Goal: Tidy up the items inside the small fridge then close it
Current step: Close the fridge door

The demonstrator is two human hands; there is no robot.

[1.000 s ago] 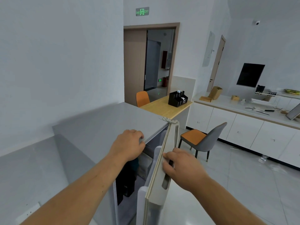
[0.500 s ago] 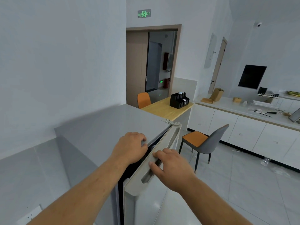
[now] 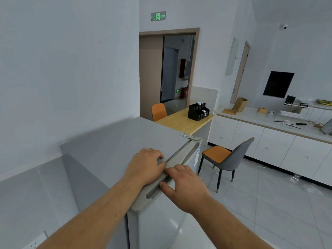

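One small fridge (image 3: 111, 146), door shut; two hands: left hand (image 3: 146, 166), right hand (image 3: 186, 184); two chairs: grey-backed chair (image 3: 231, 159), orange chair (image 3: 159, 111); one black organiser (image 3: 197, 112); one exit sign (image 3: 158, 16); one wooden worktop (image 3: 181, 121).

light: even, cool, bright | shadows: soft, on left wall (image 3: 68, 87) | focus: sharp | edges: wide-angle bending

A green exit sign (image 3: 158, 16) is mounted above an open doorway (image 3: 177, 69) in the far wall. A wooden table (image 3: 183, 121) is set before the doorway, with a black organizer (image 3: 198, 112) placed on it and an orange chair (image 3: 159, 111) at its far side. A grey chair with an orange seat (image 3: 227, 157) is stood on the tiled floor, near white cabinets (image 3: 269, 146) along the right wall.
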